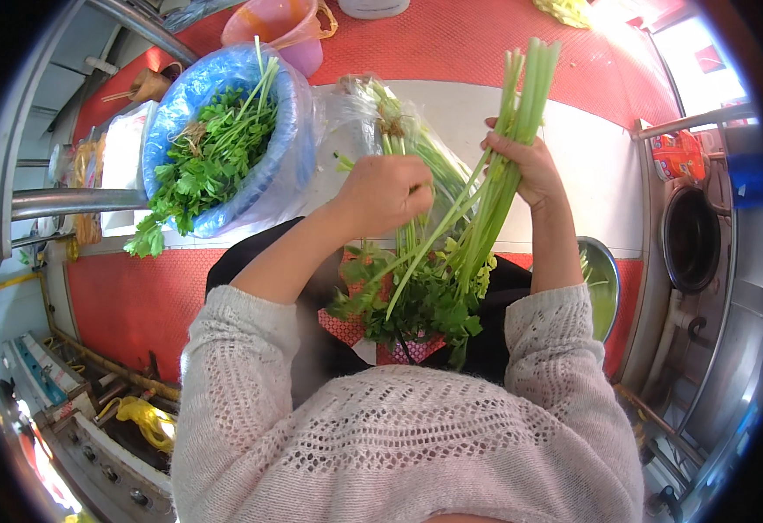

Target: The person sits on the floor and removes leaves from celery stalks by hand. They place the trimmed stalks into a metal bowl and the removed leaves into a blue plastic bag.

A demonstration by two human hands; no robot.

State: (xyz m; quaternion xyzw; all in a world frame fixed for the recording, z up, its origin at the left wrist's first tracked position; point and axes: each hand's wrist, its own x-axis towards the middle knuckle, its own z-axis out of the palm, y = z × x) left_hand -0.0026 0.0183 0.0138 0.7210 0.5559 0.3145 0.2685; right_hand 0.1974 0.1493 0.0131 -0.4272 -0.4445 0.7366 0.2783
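My right hand (525,167) grips a bunch of leafy green celery stalks (515,131). Their cut-looking ends point up, and the leaves (420,307) hang down between my knees. Just left of the bunch is my left hand (388,193), its fingers curled; whether it pinches a stem is hidden. A clear plastic bag (443,170) of more celery, with roots showing at one end, lies on the floor behind my hands. To the left stands a tub lined with a blue plastic bag (296,140), and celery with leaves and roots (224,140) lies in it.
A pink bucket (270,26) and a white bucket (373,6) stand beyond on the red mat (433,39). At the right, a metal basin (607,294) sits partly behind my sleeve. A metal rack rail (80,202) reaches in from the left. A dark round pan (692,238) is farther right.
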